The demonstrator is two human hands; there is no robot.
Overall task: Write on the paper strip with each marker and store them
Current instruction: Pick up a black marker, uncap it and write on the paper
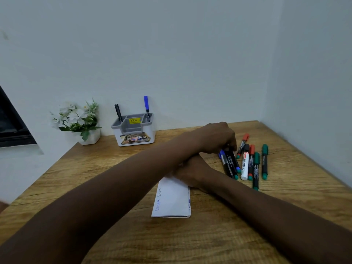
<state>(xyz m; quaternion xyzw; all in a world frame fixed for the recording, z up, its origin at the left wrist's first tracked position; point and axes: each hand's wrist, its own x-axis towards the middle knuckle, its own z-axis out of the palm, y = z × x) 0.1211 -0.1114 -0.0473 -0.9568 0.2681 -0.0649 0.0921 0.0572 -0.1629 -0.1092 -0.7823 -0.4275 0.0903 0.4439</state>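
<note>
I am clasping a black cylindrical plastic marker (231,159) with the left grip (219,139); the right grip (192,173) is resting on the white folded paper strip (171,199), and I cannot tell its closure.

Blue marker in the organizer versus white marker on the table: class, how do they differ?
The blue marker stands nearly upright in the organizer; the white marker lies flat on the table. The blue marker is slim; the white marker is thicker. Both are capped.
</note>
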